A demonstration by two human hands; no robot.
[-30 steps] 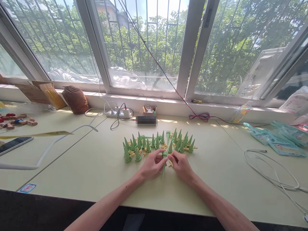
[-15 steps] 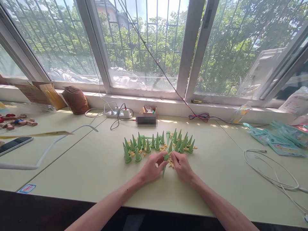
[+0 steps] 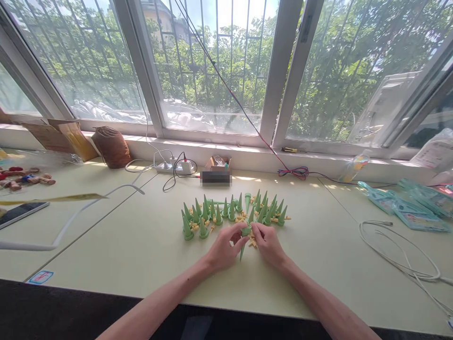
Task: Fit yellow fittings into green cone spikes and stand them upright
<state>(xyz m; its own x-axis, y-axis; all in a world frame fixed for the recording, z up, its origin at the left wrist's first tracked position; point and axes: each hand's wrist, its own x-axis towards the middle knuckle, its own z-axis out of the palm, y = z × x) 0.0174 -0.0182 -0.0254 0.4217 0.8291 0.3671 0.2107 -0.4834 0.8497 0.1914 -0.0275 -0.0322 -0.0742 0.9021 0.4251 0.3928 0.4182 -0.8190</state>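
We see a green spike (image 3: 246, 232) held low over the worktop (image 3: 141, 257), wide end up, narrow tip downward. Our left hand (image 3: 225, 245) grips it between thumb and fingers; our right hand (image 3: 268, 243) is closed in a pinch at the rim, though on what we cannot tell. Within the past second, the wide end has leaned toward the right hand, bringing both hands to work on the same end. Small yellow pieces (image 3: 252, 242) lie just beside; beyond stand rows of green cones (image 3: 218, 217), then a power strip (image 3: 164, 166) near the windows (image 3: 212, 71).
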